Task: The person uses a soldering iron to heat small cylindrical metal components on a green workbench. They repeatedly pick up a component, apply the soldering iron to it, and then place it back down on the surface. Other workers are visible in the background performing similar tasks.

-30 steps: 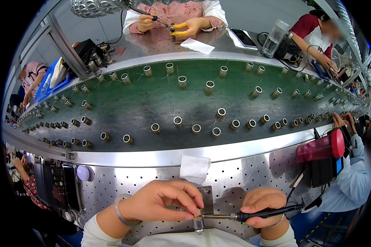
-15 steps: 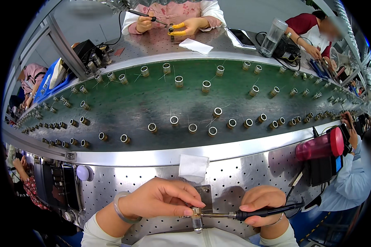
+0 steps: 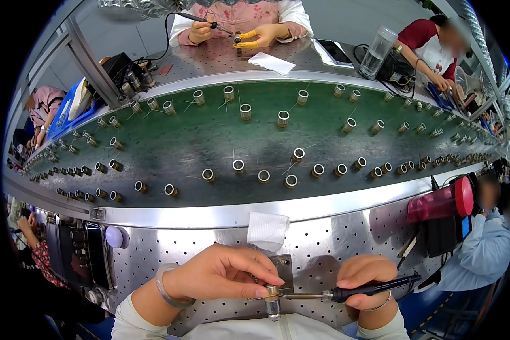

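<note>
Beyond both hands runs the green conveyor belt (image 3: 209, 141), carrying many small metal cylinders. The left hand (image 3: 221, 275) pinches a small metal cylinder part (image 3: 272, 299) with fingertips. The right hand (image 3: 364, 277) grips a soldering iron (image 3: 345, 292); its tip touches the part, between the hands.

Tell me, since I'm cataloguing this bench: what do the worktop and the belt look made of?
Worktop: seemingly bare sheet metal, shiny grey, punched with rows of small holes. Belt: dark green with a dull sheen, probably rubber or plastic, uncertain.
</note>
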`<state>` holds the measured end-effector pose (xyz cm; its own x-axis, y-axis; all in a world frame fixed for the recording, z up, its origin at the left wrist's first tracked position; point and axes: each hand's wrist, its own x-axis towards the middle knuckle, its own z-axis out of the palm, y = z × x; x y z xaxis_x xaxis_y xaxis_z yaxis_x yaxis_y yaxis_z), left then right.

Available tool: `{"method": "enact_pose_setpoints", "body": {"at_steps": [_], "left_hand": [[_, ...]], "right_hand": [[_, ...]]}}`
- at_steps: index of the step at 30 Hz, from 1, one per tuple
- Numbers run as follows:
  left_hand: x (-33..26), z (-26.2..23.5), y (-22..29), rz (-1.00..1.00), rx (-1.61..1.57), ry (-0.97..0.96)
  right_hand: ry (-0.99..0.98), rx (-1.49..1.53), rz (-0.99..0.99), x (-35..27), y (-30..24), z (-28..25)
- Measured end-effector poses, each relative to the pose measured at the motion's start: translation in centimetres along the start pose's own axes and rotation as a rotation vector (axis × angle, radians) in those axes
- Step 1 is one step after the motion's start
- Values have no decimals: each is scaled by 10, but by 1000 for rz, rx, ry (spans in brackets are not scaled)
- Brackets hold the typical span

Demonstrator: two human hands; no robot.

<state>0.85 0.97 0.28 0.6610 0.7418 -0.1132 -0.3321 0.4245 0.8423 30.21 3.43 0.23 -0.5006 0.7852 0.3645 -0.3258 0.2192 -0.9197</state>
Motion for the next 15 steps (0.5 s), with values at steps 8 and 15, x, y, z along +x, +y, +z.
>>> {"method": "enact_pose_setpoints", "body": {"at_steps": [8, 15], "left_hand": [[0, 0, 1, -13, 3, -2], [0, 0, 1, -4, 11, 2]], "right_hand": [[-44, -29, -8, 7, -2, 3], [-64, -36, -5, 8, -3, 4]]}}
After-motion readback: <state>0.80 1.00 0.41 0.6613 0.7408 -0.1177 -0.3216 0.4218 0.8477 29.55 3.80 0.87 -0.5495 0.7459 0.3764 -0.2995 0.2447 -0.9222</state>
